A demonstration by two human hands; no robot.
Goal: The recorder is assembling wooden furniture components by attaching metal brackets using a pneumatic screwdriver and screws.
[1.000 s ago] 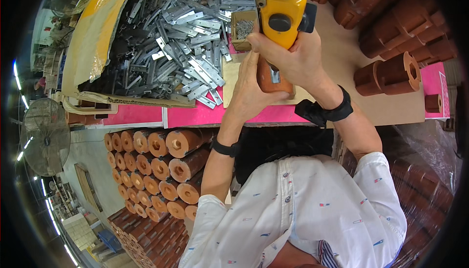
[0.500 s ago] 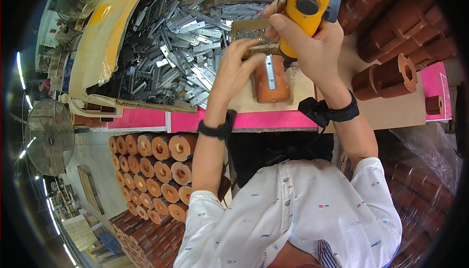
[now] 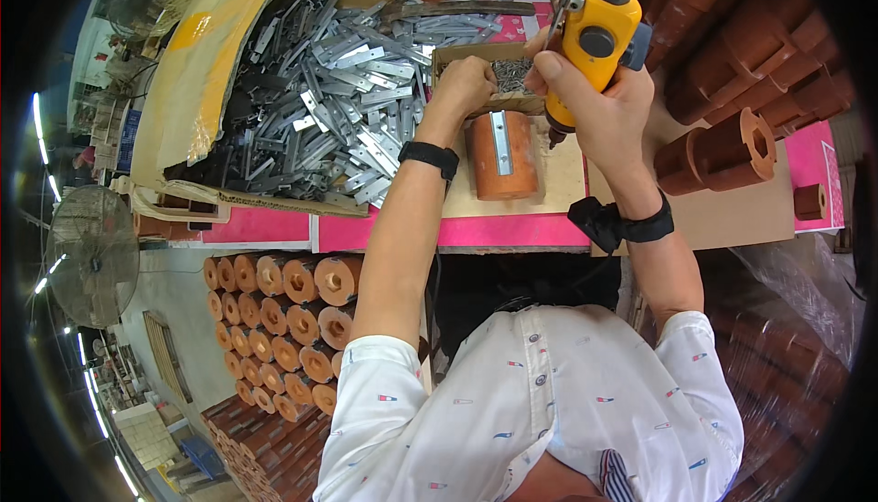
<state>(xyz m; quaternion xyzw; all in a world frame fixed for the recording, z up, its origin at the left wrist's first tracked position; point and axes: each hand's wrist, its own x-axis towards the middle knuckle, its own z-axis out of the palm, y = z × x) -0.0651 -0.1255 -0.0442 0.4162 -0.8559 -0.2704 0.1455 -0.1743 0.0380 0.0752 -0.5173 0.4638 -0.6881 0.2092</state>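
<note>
A yellow power screwdriver (image 3: 599, 40) is gripped in my right hand (image 3: 611, 104), its dark tip pointing down just right of a reddish-brown cylinder (image 3: 519, 173). On that cylinder lies a silver metal strip (image 3: 500, 143) with holes. My left hand (image 3: 466, 86) reaches over the near left edge of a small cardboard box (image 3: 445, 54) of screws (image 3: 510, 74). Its fingers are curled together, and whatever they pinch is hidden. The cylinder rests on a pale board (image 3: 562, 186), touched by neither hand.
A big carton (image 3: 206, 81) full of loose metal strips (image 3: 338, 109) fills the left of the pink-covered table (image 3: 512, 232). Brown cylinders (image 3: 718, 150) stand at the right and back. More cylinders (image 3: 302, 278) are stacked below left. A fan (image 3: 91, 255) stands farther left.
My left hand has gone from beside the metal strip up into the screw box and closed. The screwdriver has shifted right and slightly down, away from the cylinder.
</note>
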